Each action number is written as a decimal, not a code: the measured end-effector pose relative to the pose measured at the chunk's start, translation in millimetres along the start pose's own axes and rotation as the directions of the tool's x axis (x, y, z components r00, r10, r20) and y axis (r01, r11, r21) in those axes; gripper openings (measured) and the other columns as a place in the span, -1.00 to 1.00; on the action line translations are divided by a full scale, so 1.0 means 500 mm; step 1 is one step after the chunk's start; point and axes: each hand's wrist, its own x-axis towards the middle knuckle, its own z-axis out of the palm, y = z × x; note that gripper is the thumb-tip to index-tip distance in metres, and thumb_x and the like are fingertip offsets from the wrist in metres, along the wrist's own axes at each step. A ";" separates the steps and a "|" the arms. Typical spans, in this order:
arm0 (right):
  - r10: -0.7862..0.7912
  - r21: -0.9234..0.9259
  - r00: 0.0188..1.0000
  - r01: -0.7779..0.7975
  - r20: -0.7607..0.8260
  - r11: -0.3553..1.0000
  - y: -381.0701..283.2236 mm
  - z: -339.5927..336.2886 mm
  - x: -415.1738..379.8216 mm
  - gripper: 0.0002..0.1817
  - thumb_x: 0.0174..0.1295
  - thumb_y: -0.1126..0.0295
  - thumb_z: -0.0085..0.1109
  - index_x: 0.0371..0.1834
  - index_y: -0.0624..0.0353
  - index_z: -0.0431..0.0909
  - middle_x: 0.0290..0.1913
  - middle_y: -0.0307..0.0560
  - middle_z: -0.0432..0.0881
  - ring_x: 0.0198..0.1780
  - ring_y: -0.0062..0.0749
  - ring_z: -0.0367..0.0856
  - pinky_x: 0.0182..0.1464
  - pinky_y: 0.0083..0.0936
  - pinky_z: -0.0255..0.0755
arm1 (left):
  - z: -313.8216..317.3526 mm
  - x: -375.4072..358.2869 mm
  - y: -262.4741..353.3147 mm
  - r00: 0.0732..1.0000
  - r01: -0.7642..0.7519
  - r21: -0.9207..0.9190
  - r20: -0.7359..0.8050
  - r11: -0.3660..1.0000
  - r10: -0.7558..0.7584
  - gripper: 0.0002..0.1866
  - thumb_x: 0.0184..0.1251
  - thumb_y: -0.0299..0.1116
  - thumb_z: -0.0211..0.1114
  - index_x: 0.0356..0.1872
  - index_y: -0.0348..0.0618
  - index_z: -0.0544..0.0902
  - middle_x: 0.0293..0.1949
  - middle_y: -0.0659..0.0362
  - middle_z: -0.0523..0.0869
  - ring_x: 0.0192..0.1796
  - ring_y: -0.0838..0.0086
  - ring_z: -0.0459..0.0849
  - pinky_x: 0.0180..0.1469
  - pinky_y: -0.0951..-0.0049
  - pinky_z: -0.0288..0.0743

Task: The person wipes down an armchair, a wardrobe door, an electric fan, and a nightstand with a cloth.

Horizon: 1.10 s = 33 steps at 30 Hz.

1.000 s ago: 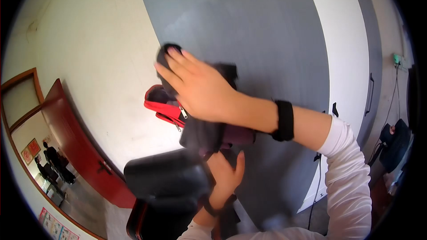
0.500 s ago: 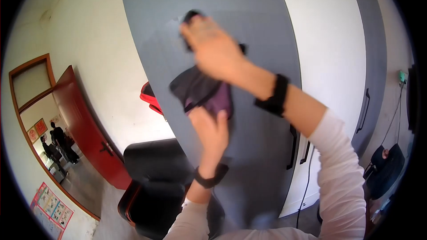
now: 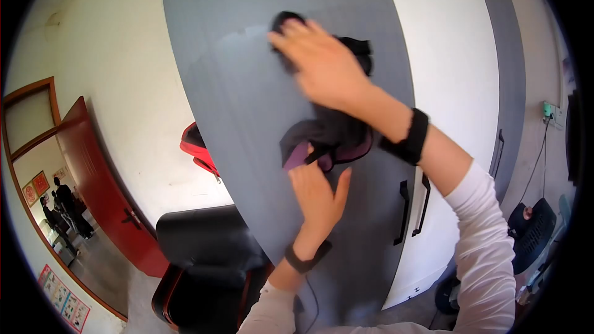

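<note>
A dark cloth item with purple lining (image 3: pixel 331 139) hangs in front of the grey wardrobe door (image 3: pixel 241 80), its folds partly behind my hands. My right hand (image 3: pixel 328 71) is up high over the cloth, its fingers bent onto a black bunched part beside the door's surface. Black folds stick out to the right of that hand. Lower down, my left hand (image 3: pixel 318 195) has its fingertips at the purple-lined lower edge, the thumb standing apart. A dark band circles each wrist.
Black handles (image 3: pixel 403 213) sit low on the wardrobe doors. A black armchair (image 3: pixel 207 241) stands at lower left, below a red bag (image 3: pixel 199 148). Beyond an open red door (image 3: pixel 108 185) are people (image 3: pixel 68 210). A cable and dark bag (image 3: pixel 535 244) are at right.
Both hands and the cloth have shifted right in view, while the surroundings slid slightly left. The cloth's lower part has swung right and spread, with its purple-lined edge turned differently.
</note>
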 end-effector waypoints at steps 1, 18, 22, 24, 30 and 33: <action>-0.023 0.058 0.999 0.025 -0.043 0.998 -0.031 0.031 0.020 -0.43 -0.04 0.56 0.08 0.17 0.28 0.47 0.19 0.16 0.53 0.33 -0.06 0.40 0.43 -0.17 0.16 | -0.016 -0.010 -0.016 1.000 0.006 0.038 -0.008 0.999 -0.005 -0.32 0.25 -0.16 0.36 0.19 -0.52 0.35 0.07 -0.25 0.47 0.07 -0.14 0.40 0.18 0.02 0.21; 0.013 -0.001 0.999 -0.013 0.042 1.000 -0.074 -0.011 0.001 -0.50 -0.06 0.58 0.13 0.08 0.26 0.53 0.06 0.16 0.61 0.23 -0.02 0.50 0.41 -0.13 0.21 | -0.095 -0.030 -0.052 0.990 0.040 -0.081 0.135 0.996 -0.029 -0.32 0.20 -0.22 0.40 0.17 -0.57 0.36 0.10 -0.22 0.46 0.11 -0.13 0.39 0.17 0.02 0.24; 0.077 0.021 0.977 -0.083 0.197 0.996 -0.085 -0.030 -0.036 -0.37 -0.10 0.65 0.02 0.19 0.17 0.47 0.19 0.17 0.54 0.33 -0.06 0.41 0.50 -0.13 0.09 | -0.095 -0.046 -0.059 0.988 -0.032 -0.055 0.149 0.998 0.040 -0.36 0.20 -0.23 0.39 0.13 -0.57 0.39 0.14 -0.24 0.42 0.12 -0.16 0.38 0.18 0.00 0.23; 0.046 0.033 0.993 -0.050 0.112 0.998 -0.071 0.001 0.013 -0.38 -0.09 0.63 0.03 0.19 0.18 0.48 0.20 0.17 0.54 0.34 -0.06 0.40 0.50 -0.13 0.08 | -0.092 -0.040 -0.058 0.994 -0.022 -0.065 0.109 0.998 0.028 -0.36 0.20 -0.23 0.39 0.13 -0.57 0.39 0.13 -0.23 0.44 0.11 -0.16 0.39 0.18 -0.01 0.23; 0.015 0.012 1.000 -0.015 -0.022 1.000 -0.084 0.014 0.004 -0.50 -0.08 0.59 0.10 0.07 0.28 0.53 0.08 0.15 0.60 0.27 -0.08 0.47 0.39 -0.16 0.24 | -0.085 -0.039 -0.044 0.988 0.060 -0.064 0.147 0.996 -0.050 -0.32 0.19 -0.22 0.40 0.17 -0.57 0.38 0.04 -0.22 0.50 0.05 -0.13 0.44 0.14 0.03 0.26; 0.091 0.026 0.989 -0.095 0.117 0.995 -0.105 -0.028 -0.056 -0.51 -0.08 0.60 0.10 0.05 0.29 0.54 0.08 0.13 0.61 0.25 -0.08 0.48 0.39 -0.14 0.25 | -0.089 -0.055 -0.046 0.971 0.078 -0.028 0.227 0.997 -0.069 -0.29 0.20 -0.22 0.40 0.21 -0.57 0.35 0.04 -0.24 0.48 0.03 -0.13 0.44 0.13 0.05 0.27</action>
